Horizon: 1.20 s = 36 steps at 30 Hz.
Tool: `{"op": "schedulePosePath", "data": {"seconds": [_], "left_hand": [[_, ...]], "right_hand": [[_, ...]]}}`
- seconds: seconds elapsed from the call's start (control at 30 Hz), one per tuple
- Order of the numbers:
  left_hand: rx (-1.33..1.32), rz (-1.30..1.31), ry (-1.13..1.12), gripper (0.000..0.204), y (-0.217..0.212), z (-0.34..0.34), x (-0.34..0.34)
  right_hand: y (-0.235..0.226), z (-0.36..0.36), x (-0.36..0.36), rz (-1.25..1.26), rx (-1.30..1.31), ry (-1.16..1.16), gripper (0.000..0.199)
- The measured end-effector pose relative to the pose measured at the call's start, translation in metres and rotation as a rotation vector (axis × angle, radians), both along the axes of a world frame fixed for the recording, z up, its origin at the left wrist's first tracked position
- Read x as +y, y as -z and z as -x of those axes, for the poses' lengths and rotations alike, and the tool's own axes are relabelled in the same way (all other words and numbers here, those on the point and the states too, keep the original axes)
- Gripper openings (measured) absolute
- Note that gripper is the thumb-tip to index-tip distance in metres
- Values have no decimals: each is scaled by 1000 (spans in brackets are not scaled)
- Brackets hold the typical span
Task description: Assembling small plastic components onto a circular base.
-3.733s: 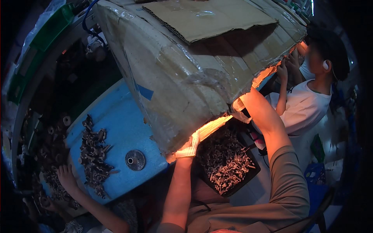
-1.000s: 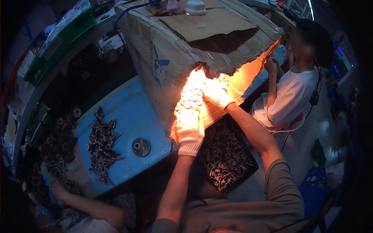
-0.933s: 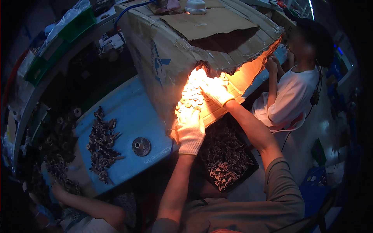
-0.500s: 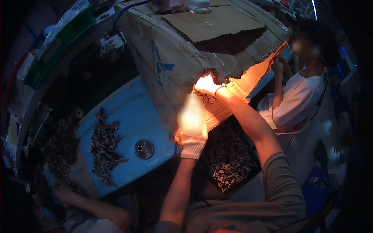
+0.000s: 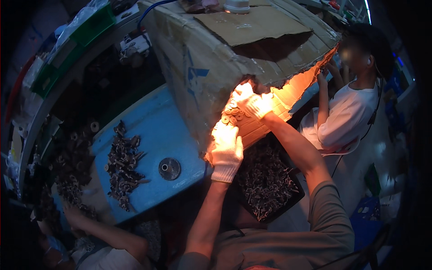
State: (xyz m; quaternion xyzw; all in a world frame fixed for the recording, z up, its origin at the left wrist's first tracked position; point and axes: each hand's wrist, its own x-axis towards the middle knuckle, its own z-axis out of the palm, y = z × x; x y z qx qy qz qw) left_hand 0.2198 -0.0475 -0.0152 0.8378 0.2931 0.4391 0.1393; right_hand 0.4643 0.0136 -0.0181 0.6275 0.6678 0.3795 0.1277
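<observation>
A large cardboard box (image 5: 180,85) with a ragged opening glows orange inside. Small pale ring-shaped pieces (image 5: 233,118) lie in a cluster at that opening, between my hands. My left hand (image 5: 226,155), in a white knitted glove, is just below the cluster, thumb apart from the fingers; glare washes out its fingertips. My right hand (image 5: 255,105), gloved too, reaches into the opening from the right, above the rings. Its fingers are too brightly lit to make out a grip.
On the blue tabletop (image 5: 148,135) lie a heap of small dark parts (image 5: 123,168) and a round dark disc with a hub (image 5: 169,168). A black bin of small parts (image 5: 270,189) stands below the box. One person (image 5: 342,112) sits at right; another's arm (image 5: 108,236) shows lower left.
My right hand has drawn back slightly, showing more of its glove and the rings. The bright pale glare over my left hand has gone, so its glove shows.
</observation>
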Motion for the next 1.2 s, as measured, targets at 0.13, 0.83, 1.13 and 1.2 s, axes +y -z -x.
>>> {"op": "schedulePosePath", "data": {"seconds": [0.13,0.83,1.13,1.2], "left_hand": [[-269,523,178,39,-36,41,-45],[-304,951,-257,33,-53,212,41],[-501,1119,-193,29,-27,194,53],[-270,908,-303,28,-37,186,41]], "right_hand": [[-92,104,-109,-314,1519,-332,9],[24,180,-337,-24,1692,459,28],[53,114,-404,108,1421,1020,37],[72,110,-399,158,1457,1043,38]]}}
